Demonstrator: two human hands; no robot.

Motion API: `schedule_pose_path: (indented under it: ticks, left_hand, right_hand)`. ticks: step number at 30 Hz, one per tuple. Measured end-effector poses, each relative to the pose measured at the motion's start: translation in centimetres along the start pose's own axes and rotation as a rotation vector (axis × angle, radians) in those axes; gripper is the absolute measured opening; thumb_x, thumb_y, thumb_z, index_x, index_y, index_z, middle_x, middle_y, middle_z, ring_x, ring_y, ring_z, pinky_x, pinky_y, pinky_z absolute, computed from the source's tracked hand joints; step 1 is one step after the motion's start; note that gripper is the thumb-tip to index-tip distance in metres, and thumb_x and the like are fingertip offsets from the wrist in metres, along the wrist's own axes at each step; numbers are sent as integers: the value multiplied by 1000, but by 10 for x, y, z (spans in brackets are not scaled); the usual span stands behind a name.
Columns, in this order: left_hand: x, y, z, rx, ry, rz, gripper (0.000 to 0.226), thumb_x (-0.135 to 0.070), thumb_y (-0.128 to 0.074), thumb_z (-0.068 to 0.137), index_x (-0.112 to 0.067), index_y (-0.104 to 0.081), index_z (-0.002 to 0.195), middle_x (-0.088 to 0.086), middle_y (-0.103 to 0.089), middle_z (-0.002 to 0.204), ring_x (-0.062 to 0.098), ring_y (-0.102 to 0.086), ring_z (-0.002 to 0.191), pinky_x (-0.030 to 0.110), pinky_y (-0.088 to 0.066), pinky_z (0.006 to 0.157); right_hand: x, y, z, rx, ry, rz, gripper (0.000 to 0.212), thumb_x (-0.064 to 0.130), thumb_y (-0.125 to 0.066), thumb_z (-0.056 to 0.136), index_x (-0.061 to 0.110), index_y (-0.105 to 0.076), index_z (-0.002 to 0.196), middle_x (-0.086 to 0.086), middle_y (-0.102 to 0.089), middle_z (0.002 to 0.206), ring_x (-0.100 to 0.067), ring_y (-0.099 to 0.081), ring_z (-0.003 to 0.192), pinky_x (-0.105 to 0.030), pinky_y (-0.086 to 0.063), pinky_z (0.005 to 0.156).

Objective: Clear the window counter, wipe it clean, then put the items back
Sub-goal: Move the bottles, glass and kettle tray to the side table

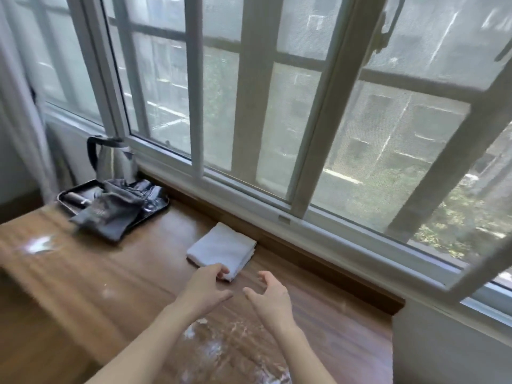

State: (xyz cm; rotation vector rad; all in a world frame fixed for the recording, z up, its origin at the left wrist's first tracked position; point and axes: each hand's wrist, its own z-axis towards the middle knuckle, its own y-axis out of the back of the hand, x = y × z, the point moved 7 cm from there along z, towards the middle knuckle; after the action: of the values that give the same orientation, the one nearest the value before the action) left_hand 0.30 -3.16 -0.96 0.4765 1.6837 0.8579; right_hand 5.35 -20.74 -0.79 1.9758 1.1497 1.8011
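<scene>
Cloth: a white folded cloth (221, 248) lies flat on my wooden window counter (116, 273), close to the raised wooden lip under the window frame (249, 195).
My left hand (203, 288): reaching forward, fingertips touching the near corner of the cloth; fingers extended, not yet closed round anything.
My right hand (270, 297): hovering just right of the cloth, apart from it, fingers spread and loosely curved, holding nothing.
Counter surface: pale smears and specks show in front of my wrists and at the far left.
Tray: a black tray (160, 203) sits at the left back of the counter, well apart from the cloth.
On the tray: a dark grey fabric bag (110, 214) drapes over its front edge; a metal kettle (112, 159) with a dark handle stands at the back; smaller items are too blurred to name.
</scene>
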Motion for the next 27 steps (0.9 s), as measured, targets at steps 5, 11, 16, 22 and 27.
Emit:
schedule_pose_path:
  ticks: [5, 11, 16, 22, 27]
  left_hand:
    - [44, 34, 0, -49, 75, 1, 51, -45, -74, 71, -35, -55, 117, -16, -55, 107, 7, -54, 109, 27, -46, 88]
    - [90, 88, 5, -122, 75, -62, 42, -38, -76, 71, -51, -51, 102, -15, -58, 109, 4, -52, 107, 20, -38, 85]
    - [163, 146, 21, -160, 87, -60, 56, -39, -79, 69, -27, -60, 121, -12, -61, 113, 8, -55, 113, 20, -42, 92]
    - [252, 231, 36, -185, 106, -50, 54, -42, -80, 69, -30, -59, 118, -14, -60, 112, 6, -55, 107, 19, -41, 87]
    - [299, 280, 54, -195, 137, -44, 59, -45, -81, 67, -31, -57, 119, -12, -59, 112, 7, -52, 107, 23, -41, 88]
  right_hand:
    - [41, -40, 12, 91, 66, 17, 60, 42, -68, 89, 24, -49, 143, 7, -53, 143, -11, -49, 131, -26, -42, 103]
    - [97, -99, 24, 170, 130, -42, 59, 40, -66, 91, 25, -46, 144, 10, -51, 143, -9, -47, 132, -26, -39, 108]
    - [157, -170, 41, 158, 110, -4, 62, 46, -69, 86, 24, -50, 141, 9, -56, 138, -8, -50, 126, -28, -43, 106]
    - [224, -249, 60, 126, 65, 49, 62, 47, -76, 81, 27, -53, 136, 8, -58, 135, -10, -54, 120, -29, -46, 101]
    - [254, -289, 80, 111, 28, 85, 65, 45, -78, 80, 25, -53, 137, 5, -59, 136, -12, -56, 119, -31, -46, 101]
